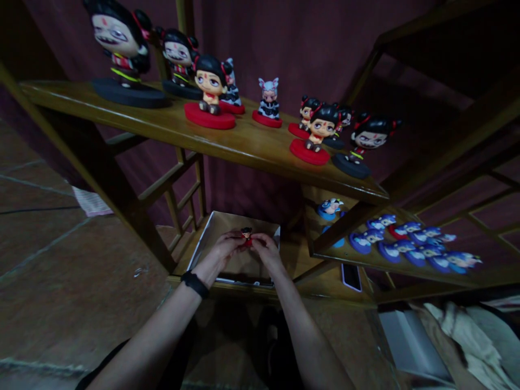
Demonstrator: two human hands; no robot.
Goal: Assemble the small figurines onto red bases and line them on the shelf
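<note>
Between my two hands is a small black-haired figurine (246, 234) on a red base. My left hand (226, 247) grips the base from the left, and my right hand (265, 249) pinches it from the right. Both hands are over an open cardboard box (203, 238) with white edges, which sits on the lower wooden shelf. On the upper shelf (162, 122) stand several similar figurines, among them a seated one (210, 95) on a red base and a grinning one (122, 49) on a dark base.
Blue-purple figurines (398, 249) crowd a mid-height shelf at the right. A phone (351, 277) lies on the low shelf near its front edge. The wooden upright (101, 195) stands left of my arms. A grey box (410, 344) and pale cloth (467, 336) are at lower right.
</note>
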